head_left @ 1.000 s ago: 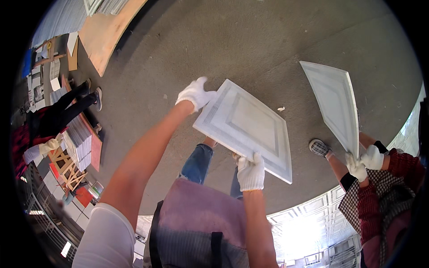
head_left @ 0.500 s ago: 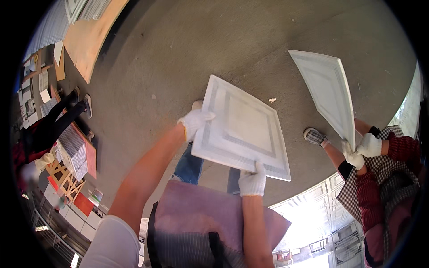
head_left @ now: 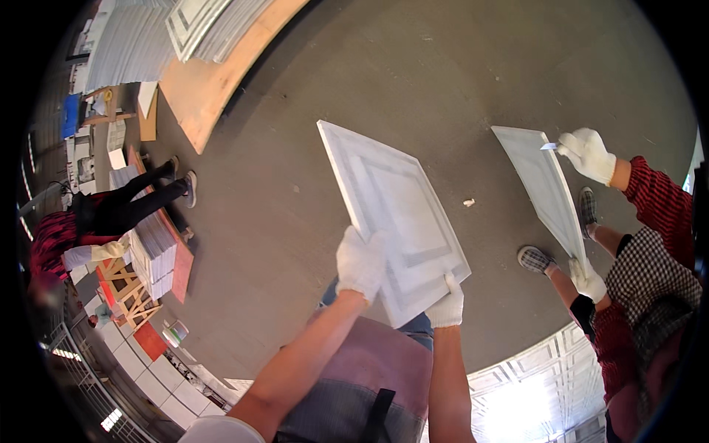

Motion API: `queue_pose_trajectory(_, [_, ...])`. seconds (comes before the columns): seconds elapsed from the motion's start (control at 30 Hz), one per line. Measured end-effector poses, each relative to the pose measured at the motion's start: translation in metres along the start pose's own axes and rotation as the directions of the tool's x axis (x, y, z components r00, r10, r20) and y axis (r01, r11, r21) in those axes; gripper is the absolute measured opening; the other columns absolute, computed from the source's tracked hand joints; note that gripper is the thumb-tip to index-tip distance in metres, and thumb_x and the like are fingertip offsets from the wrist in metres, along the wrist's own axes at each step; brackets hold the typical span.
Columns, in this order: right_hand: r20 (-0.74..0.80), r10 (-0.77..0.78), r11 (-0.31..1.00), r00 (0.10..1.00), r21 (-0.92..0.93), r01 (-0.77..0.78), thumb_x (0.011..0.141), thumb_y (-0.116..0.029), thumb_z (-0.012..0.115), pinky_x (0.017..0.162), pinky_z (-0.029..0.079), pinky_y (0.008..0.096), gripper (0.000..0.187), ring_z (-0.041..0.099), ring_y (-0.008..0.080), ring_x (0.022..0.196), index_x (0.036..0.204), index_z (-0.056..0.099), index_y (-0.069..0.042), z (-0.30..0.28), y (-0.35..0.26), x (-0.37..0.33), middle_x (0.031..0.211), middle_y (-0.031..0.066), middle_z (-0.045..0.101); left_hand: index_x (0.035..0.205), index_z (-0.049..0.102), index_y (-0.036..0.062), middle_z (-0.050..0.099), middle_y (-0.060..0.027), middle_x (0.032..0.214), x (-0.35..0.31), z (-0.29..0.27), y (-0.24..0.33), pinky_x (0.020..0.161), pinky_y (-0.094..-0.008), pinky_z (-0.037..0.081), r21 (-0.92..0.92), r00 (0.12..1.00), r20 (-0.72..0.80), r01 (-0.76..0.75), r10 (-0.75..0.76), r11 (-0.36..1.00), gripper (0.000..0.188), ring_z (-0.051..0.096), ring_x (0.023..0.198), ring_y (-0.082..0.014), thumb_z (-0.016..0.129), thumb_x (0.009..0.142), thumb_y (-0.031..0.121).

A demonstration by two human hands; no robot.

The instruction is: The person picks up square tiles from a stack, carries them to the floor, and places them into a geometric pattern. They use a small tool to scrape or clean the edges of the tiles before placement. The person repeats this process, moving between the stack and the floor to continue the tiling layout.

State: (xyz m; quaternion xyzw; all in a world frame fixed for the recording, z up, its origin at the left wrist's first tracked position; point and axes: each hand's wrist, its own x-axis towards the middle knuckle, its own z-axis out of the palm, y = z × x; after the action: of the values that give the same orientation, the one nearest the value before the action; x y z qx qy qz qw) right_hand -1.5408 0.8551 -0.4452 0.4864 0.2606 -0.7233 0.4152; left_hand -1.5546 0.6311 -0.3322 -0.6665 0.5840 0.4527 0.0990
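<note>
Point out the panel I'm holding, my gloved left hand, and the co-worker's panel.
Your panel [head_left: 406,220]: head view, the middle of its patterned face.
Your left hand [head_left: 360,262]: head view, the back of the white glove.
Co-worker's panel [head_left: 538,179]: head view, the middle of its pale face.

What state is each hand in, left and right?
Left white-gloved hand: on edge of white rectangular panel with grey bands; grip can't be told.
Right white-gloved hand: closed, holding that panel's lower edge.

pale panel [head_left: 410,210] tilted over grey floor [head_left: 354,74]
gloved left hand [head_left: 360,262] grips its left edge, right hand [head_left: 447,304] its near edge; alongside, a co-worker [head_left: 657,198] holds a second panel [head_left: 538,177]
</note>
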Motion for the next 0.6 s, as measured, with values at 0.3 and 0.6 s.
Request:
queue_pose_trajectory(0.3, [-0.08,0.048,0.997,0.996,-0.06,-0.053,0.102,-0.042,0.048,0.105,0.046,0.0423,0.053,0.054,0.0314,0.124,0.141,0.046,-0.007,-0.023,0.013,0.033,0.139,0.014,0.054,0.109,0.058,-0.0034,0.068,-0.025,0.104,-0.016,0.095,-0.045,0.088,-0.0414,0.05,0.022,0.996,-0.06,0.068,-0.066,0.997,0.035,0.067,0.1,-0.0376,0.063,0.084,0.021])
queue_pose_trajectory(0.6, [-0.041,0.161,0.977,0.986,0.15,-0.153,0.1,-0.024,0.056,0.069,0.06,0.0291,0.034,0.066,0.0216,0.085,0.121,0.055,0.002,-0.09,0.003,-0.028,0.104,0.0144,0.066,0.117,0.052,-0.0019,0.066,-0.0287,0.109,-0.028,0.133,-0.091,0.094,-0.0459,0.048,0.125,0.996,0.065,0.044,-0.052,0.991,0.046,0.064,0.106,-0.0435,0.059,0.085,0.031])
